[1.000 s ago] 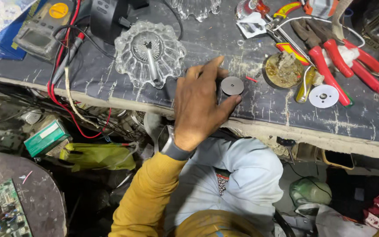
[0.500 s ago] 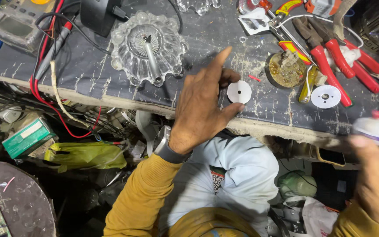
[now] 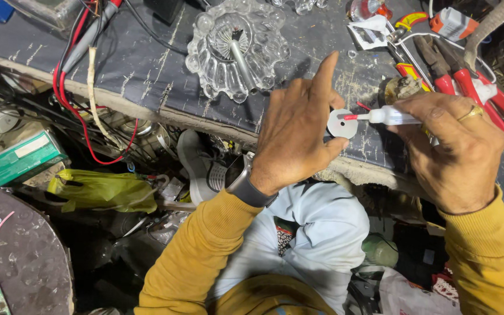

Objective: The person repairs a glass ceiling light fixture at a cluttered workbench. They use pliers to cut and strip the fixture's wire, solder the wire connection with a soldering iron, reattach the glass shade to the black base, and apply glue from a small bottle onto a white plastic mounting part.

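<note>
My left hand [image 3: 296,134] holds a small white disc [image 3: 342,123] by its edge between thumb and fingers, with the index finger raised, above the front of the dark workbench [image 3: 147,64]. My right hand [image 3: 453,149] grips a small white glue tube [image 3: 392,115]. The tube's red nozzle tip touches the face of the disc. A ring shows on a right finger, and a dark watch sits on my left wrist.
A clear cut-glass dish [image 3: 234,46] with a metal rod stands on the bench behind my left hand. Red-handled pliers [image 3: 468,81] and other tools lie at the right. Red and black probe leads [image 3: 77,52] hang at the left. A green box [image 3: 21,157] and yellow bag [image 3: 97,189] lie below.
The left hand lifted the disc off the bench and turned its pale face up. The right hand came in from the right with the glue tube and set its nozzle on the disc.
</note>
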